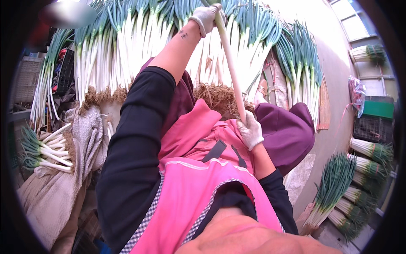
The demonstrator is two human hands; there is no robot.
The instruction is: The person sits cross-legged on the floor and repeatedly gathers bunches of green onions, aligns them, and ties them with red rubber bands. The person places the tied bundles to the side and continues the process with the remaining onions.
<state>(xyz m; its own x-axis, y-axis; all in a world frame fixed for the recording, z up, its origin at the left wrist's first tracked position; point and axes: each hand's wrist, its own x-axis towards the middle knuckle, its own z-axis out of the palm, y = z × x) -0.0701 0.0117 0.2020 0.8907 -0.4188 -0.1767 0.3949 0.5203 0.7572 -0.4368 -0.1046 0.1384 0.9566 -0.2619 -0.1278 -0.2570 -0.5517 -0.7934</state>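
One long green onion point(231, 63) slants across the middle, its thick white stalk stretched between my two gloved hands. My left hand point(206, 17), reaching far forward, is closed round its upper, greener part, and the leaf end runs out of the picture at the top. Lower down, over my lap, my right hand point(250, 130) grips the root end of the stalk; the tip itself is hidden by the fingers. Behind the onion lies a wide row of green onions point(139, 46), roots toward me and green leaves away. Brown shaggy roots point(215, 94) hang near my knees.
On the left, a woven sack point(86, 139) lies beside a small heap of short-cut onions point(53, 150). To the right stand an upright onion bunch point(334, 186), several tied bundles point(372, 169) and a dark crate point(374, 127). A pink apron covers my lap.
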